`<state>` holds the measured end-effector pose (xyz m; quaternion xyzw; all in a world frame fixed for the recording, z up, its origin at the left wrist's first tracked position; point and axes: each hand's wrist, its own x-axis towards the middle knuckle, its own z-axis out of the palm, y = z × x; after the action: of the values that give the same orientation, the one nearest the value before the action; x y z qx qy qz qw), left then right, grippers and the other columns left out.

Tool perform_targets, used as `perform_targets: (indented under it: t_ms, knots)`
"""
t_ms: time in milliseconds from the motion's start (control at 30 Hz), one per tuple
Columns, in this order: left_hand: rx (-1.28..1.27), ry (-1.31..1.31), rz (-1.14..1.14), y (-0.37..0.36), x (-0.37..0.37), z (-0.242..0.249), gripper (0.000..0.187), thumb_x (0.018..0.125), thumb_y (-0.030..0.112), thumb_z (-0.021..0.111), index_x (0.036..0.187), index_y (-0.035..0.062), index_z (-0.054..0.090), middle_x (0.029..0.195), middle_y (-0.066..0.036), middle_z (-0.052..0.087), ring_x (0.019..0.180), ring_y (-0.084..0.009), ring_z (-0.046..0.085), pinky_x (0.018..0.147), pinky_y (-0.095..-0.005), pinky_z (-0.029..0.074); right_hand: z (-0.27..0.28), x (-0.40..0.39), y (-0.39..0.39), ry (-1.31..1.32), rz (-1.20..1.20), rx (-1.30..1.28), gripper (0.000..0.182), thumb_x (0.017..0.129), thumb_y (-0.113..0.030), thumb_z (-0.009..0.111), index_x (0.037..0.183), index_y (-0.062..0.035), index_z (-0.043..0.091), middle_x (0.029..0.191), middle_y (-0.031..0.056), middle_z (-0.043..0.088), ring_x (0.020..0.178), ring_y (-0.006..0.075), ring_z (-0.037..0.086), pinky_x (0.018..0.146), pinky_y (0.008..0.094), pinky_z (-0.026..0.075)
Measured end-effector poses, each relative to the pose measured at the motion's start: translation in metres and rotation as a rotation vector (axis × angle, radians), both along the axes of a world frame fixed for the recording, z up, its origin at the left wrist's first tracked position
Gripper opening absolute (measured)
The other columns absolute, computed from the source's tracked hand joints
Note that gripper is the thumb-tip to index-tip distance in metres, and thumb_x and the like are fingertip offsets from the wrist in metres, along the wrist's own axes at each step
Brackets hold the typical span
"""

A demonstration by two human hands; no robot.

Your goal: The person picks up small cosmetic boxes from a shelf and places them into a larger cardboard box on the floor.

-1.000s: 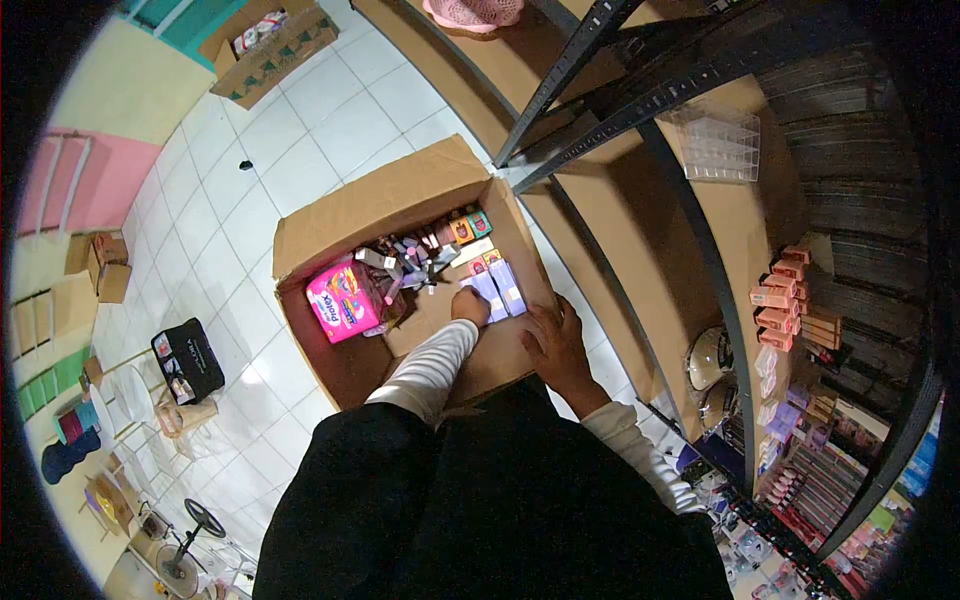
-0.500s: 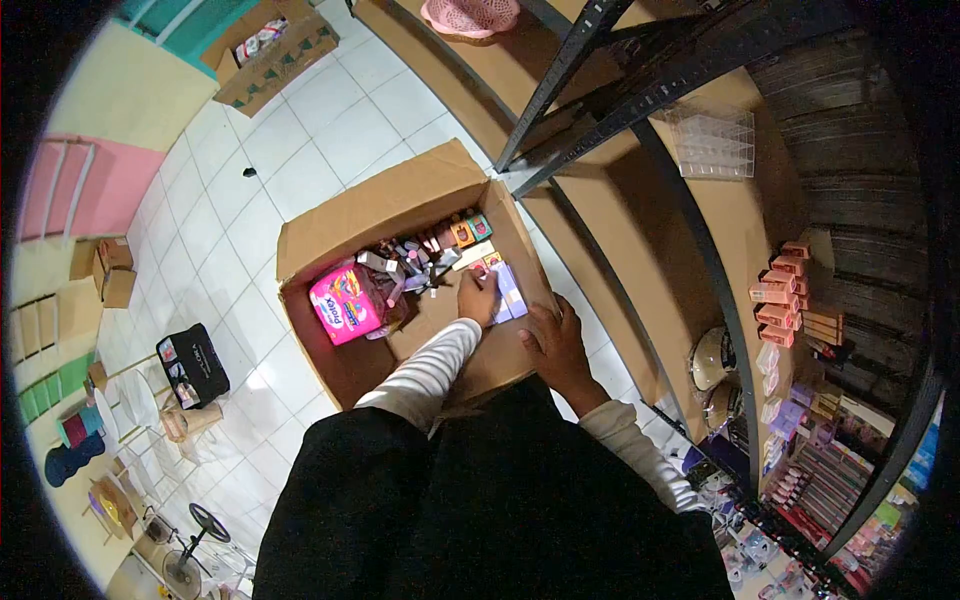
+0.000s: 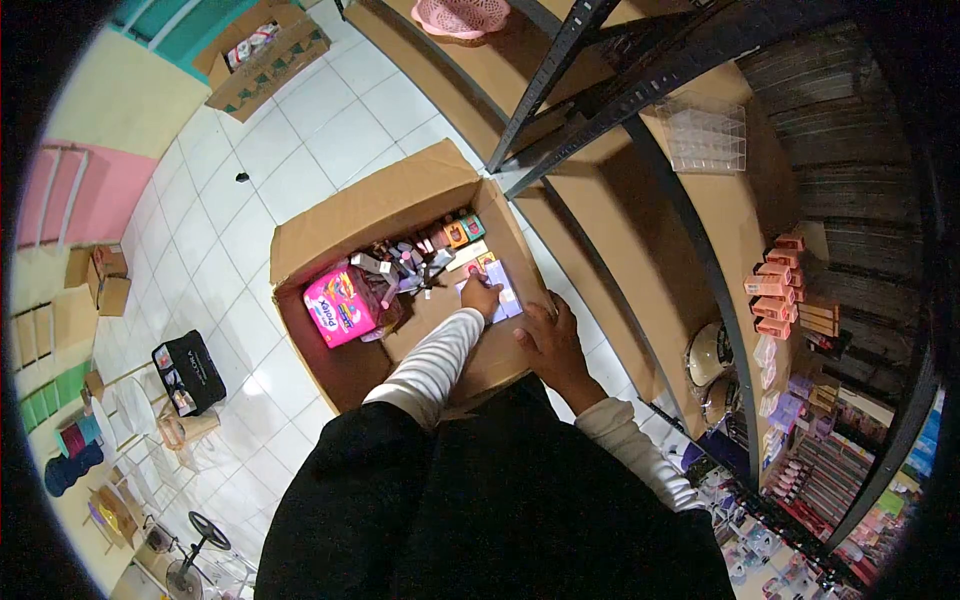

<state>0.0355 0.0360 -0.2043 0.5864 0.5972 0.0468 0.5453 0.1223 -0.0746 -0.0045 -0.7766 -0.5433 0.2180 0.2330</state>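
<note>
A large open cardboard box [image 3: 375, 225] holds a pink pack [image 3: 339, 305] at its left, a heap of small cosmetic items [image 3: 405, 265] along the back, and small orange and green boxes [image 3: 462, 231] in the far corner. Inside the box, my left hand [image 3: 481, 296] has its fingers bent down onto light purple boxes [image 3: 506, 293]; whether it grips one is hidden. My right hand [image 3: 552, 340] rests over the box's right edge, fingers apart, with nothing in it.
Metal-framed shelves [image 3: 610, 260] rise close on the right, with a clear plastic organizer [image 3: 708, 137] and pink boxes [image 3: 774, 290]. A black case [image 3: 188, 372] and a cardboard box [image 3: 268, 62] stand on the tiled floor.
The view has shifted slightly. My left hand has moved a little over the purple boxes, and its fingers now point further down. My right hand stays at the box's edge.
</note>
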Motion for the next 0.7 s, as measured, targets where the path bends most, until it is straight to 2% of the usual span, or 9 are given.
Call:
perform_targets:
  t_ms: [100, 200, 267, 367, 467, 500, 600, 633, 700]
  knots:
    - [-0.040, 0.012, 0.036, 0.001, -0.010, -0.016, 0.037, 0.065, 0.026, 0.075, 0.084, -0.0002, 0.057, 0.078, -0.014, 0.062, 0.073, -0.0252, 0.061, 0.067, -0.0342, 0.048, 0.001, 0.000, 0.001, -0.005, -0.008, -0.006, 0.043, 0.082, -0.026, 0.060, 0.117, -0.0063, 0.044, 0.125, 0.0265, 0.033, 0.115, 0.0428, 0.036, 0.097, 0.0500, 0.030]
    - [-0.062, -0.053, 0.093, -0.001, -0.030, -0.013, 0.036, 0.066, 0.027, 0.075, 0.082, 0.0003, 0.057, 0.076, -0.013, 0.062, 0.069, -0.0243, 0.060, 0.065, -0.0340, 0.048, 0.001, 0.000, 0.002, 0.022, -0.013, -0.014, 0.046, 0.082, -0.030, 0.060, 0.116, -0.0039, 0.044, 0.124, 0.0277, 0.035, 0.114, 0.0435, 0.036, 0.096, 0.0500, 0.031]
    - [-0.002, -0.040, 0.040, -0.005, -0.044, -0.035, 0.030, 0.068, 0.023, 0.074, 0.079, 0.0011, 0.057, 0.070, -0.011, 0.061, 0.063, -0.0233, 0.058, 0.063, -0.0344, 0.047, -0.005, 0.001, 0.002, 0.010, 0.007, -0.008, 0.048, 0.081, -0.032, 0.060, 0.116, -0.0029, 0.044, 0.123, 0.0284, 0.036, 0.114, 0.0438, 0.036, 0.095, 0.0500, 0.032]
    - [0.056, 0.040, 0.071, -0.011, -0.046, -0.020, 0.024, 0.070, 0.020, 0.072, 0.075, 0.0016, 0.058, 0.067, -0.011, 0.061, 0.062, -0.0230, 0.059, 0.063, -0.0343, 0.048, -0.015, 0.002, -0.002, -0.036, 0.041, 0.016, 0.046, 0.082, -0.029, 0.059, 0.117, -0.0042, 0.044, 0.122, 0.0275, 0.036, 0.114, 0.0427, 0.036, 0.095, 0.0496, 0.031]
    - [-0.162, 0.030, 0.106, -0.001, -0.030, 0.033, 0.023, 0.070, 0.020, 0.072, 0.077, 0.0009, 0.060, 0.071, -0.014, 0.063, 0.067, -0.0257, 0.061, 0.065, -0.0348, 0.048, -0.005, 0.001, -0.001, -0.003, 0.013, 0.033, 0.043, 0.083, -0.024, 0.059, 0.118, -0.0065, 0.044, 0.122, 0.0255, 0.037, 0.114, 0.0410, 0.035, 0.096, 0.0488, 0.031]
    - [-0.045, 0.101, -0.067, -0.004, -0.030, 0.002, 0.024, 0.069, 0.016, 0.071, 0.086, 0.0007, 0.061, 0.077, -0.016, 0.064, 0.073, -0.0286, 0.063, 0.067, -0.0359, 0.049, -0.004, 0.001, 0.000, 0.005, 0.008, 0.037, 0.043, 0.082, -0.024, 0.059, 0.119, -0.0068, 0.043, 0.122, 0.0256, 0.037, 0.114, 0.0411, 0.035, 0.096, 0.0490, 0.030]
    - [0.091, 0.145, -0.208, -0.005, -0.024, -0.011, 0.029, 0.069, 0.012, 0.071, 0.093, 0.0009, 0.060, 0.086, -0.019, 0.064, 0.080, -0.0312, 0.063, 0.071, -0.0378, 0.050, -0.006, 0.001, -0.001, -0.006, 0.012, 0.036, 0.044, 0.082, -0.023, 0.060, 0.119, -0.0076, 0.043, 0.122, 0.0261, 0.036, 0.114, 0.0416, 0.036, 0.095, 0.0494, 0.031]
    - [0.085, 0.125, -0.189, -0.004, -0.024, -0.012, 0.042, 0.068, 0.009, 0.069, 0.108, 0.0036, 0.055, 0.091, -0.021, 0.063, 0.085, -0.0332, 0.062, 0.075, -0.0395, 0.049, -0.006, 0.002, -0.001, -0.017, 0.014, 0.034, 0.044, 0.082, -0.023, 0.060, 0.119, -0.0079, 0.042, 0.123, 0.0263, 0.036, 0.114, 0.0417, 0.036, 0.095, 0.0494, 0.032]
    - [0.103, 0.028, -0.066, -0.005, -0.023, 0.002, 0.055, 0.068, 0.007, 0.068, 0.119, 0.0065, 0.048, 0.094, -0.023, 0.062, 0.086, -0.0352, 0.061, 0.076, -0.0403, 0.049, -0.006, 0.002, 0.000, -0.007, 0.007, 0.026, 0.045, 0.081, -0.024, 0.061, 0.119, -0.0077, 0.042, 0.123, 0.0268, 0.035, 0.114, 0.0421, 0.035, 0.095, 0.0496, 0.032]
